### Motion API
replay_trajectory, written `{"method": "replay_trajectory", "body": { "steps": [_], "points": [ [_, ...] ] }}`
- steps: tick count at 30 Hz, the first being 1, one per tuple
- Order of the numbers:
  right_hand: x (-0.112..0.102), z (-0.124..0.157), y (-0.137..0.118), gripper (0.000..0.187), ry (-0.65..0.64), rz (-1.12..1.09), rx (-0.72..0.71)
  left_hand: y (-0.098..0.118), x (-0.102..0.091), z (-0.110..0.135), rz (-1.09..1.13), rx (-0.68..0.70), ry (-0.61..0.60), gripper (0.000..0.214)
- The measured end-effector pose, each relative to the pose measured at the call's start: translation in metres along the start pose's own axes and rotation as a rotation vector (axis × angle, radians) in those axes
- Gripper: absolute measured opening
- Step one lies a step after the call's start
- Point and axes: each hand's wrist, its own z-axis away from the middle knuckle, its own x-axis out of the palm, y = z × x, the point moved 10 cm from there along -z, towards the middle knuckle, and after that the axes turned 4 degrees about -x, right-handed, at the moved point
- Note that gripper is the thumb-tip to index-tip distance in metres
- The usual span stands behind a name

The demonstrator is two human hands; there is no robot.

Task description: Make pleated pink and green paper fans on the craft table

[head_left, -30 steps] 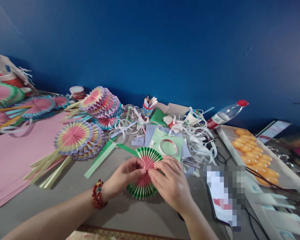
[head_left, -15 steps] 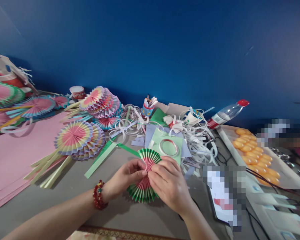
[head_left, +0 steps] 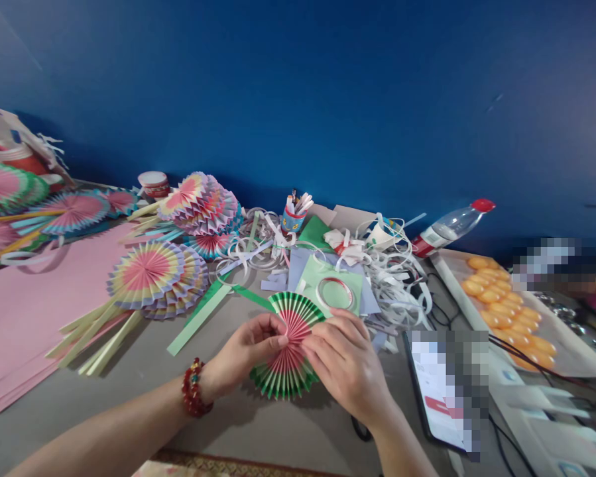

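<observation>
A pleated paper fan, pink with a green and white border, is spread nearly into a full round between my hands, just above the table. My left hand pinches it close to its centre, thumb on top. At the fan's right side, my right hand has its fingers curled against the pleats; their tips are partly hidden. Behind the fan, a roll of tape lies on light green paper. A light green strip rests to the left.
Finished paper fans with yellow handles lie left, beside pink sheets. White paper strips tangle behind, near a cup of pens. At right are a bottle, a phone, cables and a tray of orange pieces.
My right hand has shifted slightly right along the pleats, away from the left thumb. The fan's upper part has spread wider, while my left hand has moved a little left.
</observation>
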Motion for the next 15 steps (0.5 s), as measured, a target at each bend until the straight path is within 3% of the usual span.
{"method": "replay_trajectory", "body": {
  "steps": [8,15],
  "points": [
    [-0.011,0.006,0.016,0.007,0.0,0.002,0.021,0.007,-0.011,0.001,0.0,-0.004,0.089,0.027],
    [-0.014,0.006,0.017,0.014,0.02,-0.052,-0.006,0.006,-0.01,0.002,-0.01,0.0,0.056,0.024]
  ]
}}
